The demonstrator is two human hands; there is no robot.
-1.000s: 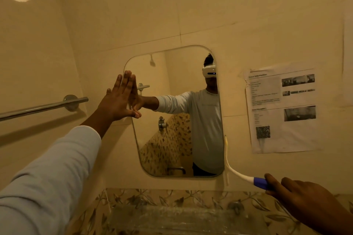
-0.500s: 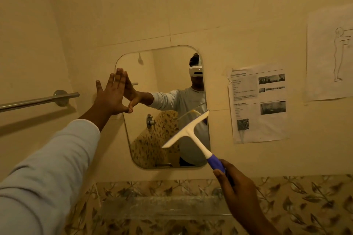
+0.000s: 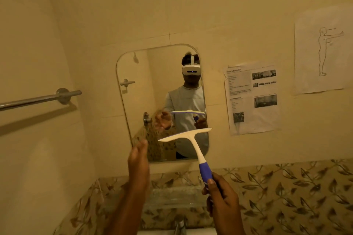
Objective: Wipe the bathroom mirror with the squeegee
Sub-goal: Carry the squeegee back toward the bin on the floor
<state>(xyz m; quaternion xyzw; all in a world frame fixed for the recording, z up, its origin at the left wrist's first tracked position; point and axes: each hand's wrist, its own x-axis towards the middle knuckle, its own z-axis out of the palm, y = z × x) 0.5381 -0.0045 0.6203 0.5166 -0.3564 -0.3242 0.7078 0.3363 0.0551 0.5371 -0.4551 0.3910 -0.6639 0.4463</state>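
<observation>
the step in hand looks like the set-up before a stroke: the squeegee (image 3: 188,140) is raised in front of the lower part of the mirror (image 3: 162,101) but, judging by the gap to its reflection, the blade is not on the glass. the next move calls for tipping the blade flat against the mirror, probably up near the top edge, and drawing it down with even pressure so no streak is left; the blade now sits slightly tilted, right end higher, so it needs levelling first

the right hand (image 3: 222,199) is low and right of centre, fingers clamped around the blue end of the handle, thumb laid up along it, with the white shaft rising up and left to the blade

the left hand (image 3: 138,160) rises from the bottom edge, just left of the blade's left tip and not touching it; it is blurred, the fingers seem stretched out and close together, holding nothing, and whether it touches the mirror i cannot tell

a towel bar (image 3: 38,99) is fixed on the wall well to the left, and two paper sheets (image 3: 252,99) hang to the right of the mirror
</observation>
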